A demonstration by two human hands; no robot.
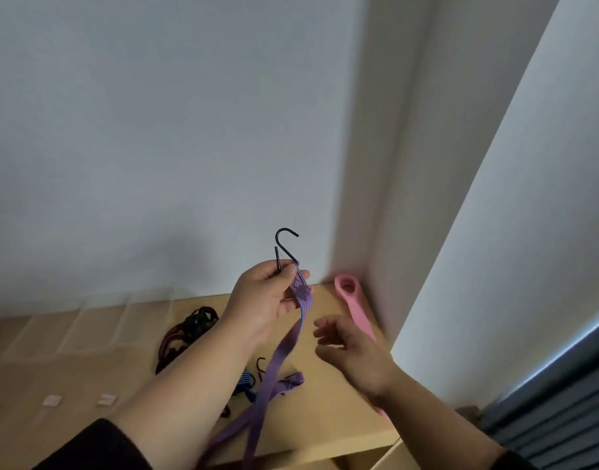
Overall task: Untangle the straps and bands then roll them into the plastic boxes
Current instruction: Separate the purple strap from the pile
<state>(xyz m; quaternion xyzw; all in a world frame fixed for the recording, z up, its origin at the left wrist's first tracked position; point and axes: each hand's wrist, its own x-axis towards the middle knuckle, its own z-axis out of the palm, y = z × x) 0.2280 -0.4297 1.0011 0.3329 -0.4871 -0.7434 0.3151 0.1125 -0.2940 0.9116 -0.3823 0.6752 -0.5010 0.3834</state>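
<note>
A pale grey-white wall (155, 130) fills most of the view, meeting a projecting white pillar (386, 164) on the right, with a second white panel (528, 198) slanting down beside it and dark grey slatted blinds (562, 412) at the lower right corner. Below the wall runs a light wooden bench (325, 408), its far edge pushed against the wall and its right end tucked into the corner by the pillar. On the bench's left part stands a clear plastic box (87, 320) with divided compartments, hard to make out because it is see-through. A pink band (354, 300) with a loop at its far end lies along the bench's right edge, partly hidden behind the right hand. A long purple strap (277, 361) hangs from the raised left hand down past the bench's near edge, its woven end showing blue and red threads. A tangle of dark red and black cords (186, 334) lies near the middle of the bench, left of the left forearm. The left hand (267, 300) is curled round the strap's upper end and pinches the shank of its black metal hook (284, 245), which stands upright above the fingers. The right hand (352, 351) hovers over the bench just beside the strap, fingers loosely bent and holding nothing. A second small black hook (260, 364) rests on the bench beside the hanging strap.
</note>
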